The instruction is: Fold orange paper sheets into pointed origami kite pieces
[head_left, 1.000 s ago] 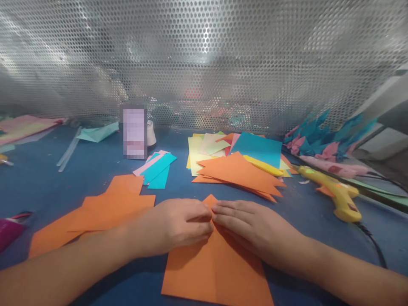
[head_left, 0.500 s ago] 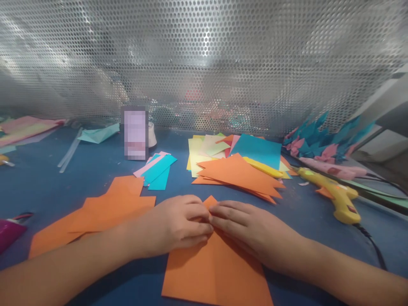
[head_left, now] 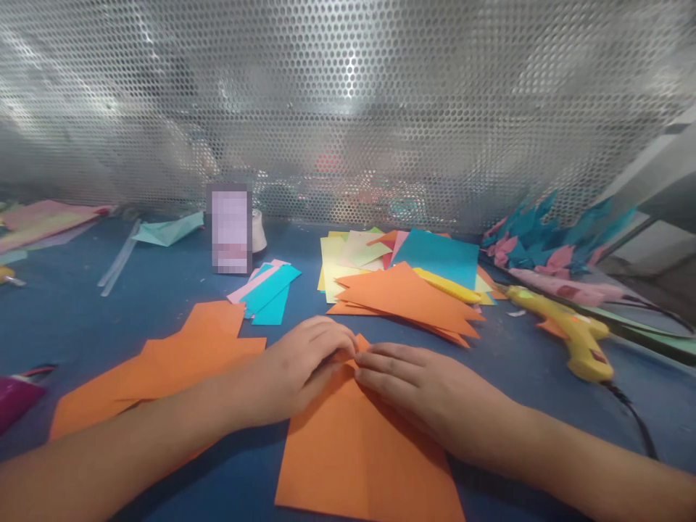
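In front of me lies an orange sheet of paper (head_left: 348, 457) with a crease down its middle and its far end folded to a point. My left hand (head_left: 309, 366) is at the left fold near that tip, its fingers curved and closing with the thumb on the paper. Flat on the right side of the fold rests my right hand (head_left: 421, 391), fingers stretched out and pointing at the centre crease. Both hands cover part of the folded flaps.
Orange sheets (head_left: 190, 359) lie to the left, and folded orange papers (head_left: 407, 301) beyond my right hand. Blue strips (head_left: 275, 293) sit further back. A yellow glue gun (head_left: 576, 330) with a cord is at right. A blurred-out phone (head_left: 231, 232) stands before a perforated metal panel (head_left: 348, 109).
My left hand has lifted and arched at the knuckles, its fingertips drawing toward the tip of the orange paper. My right hand and the paper stay nearly where they were.
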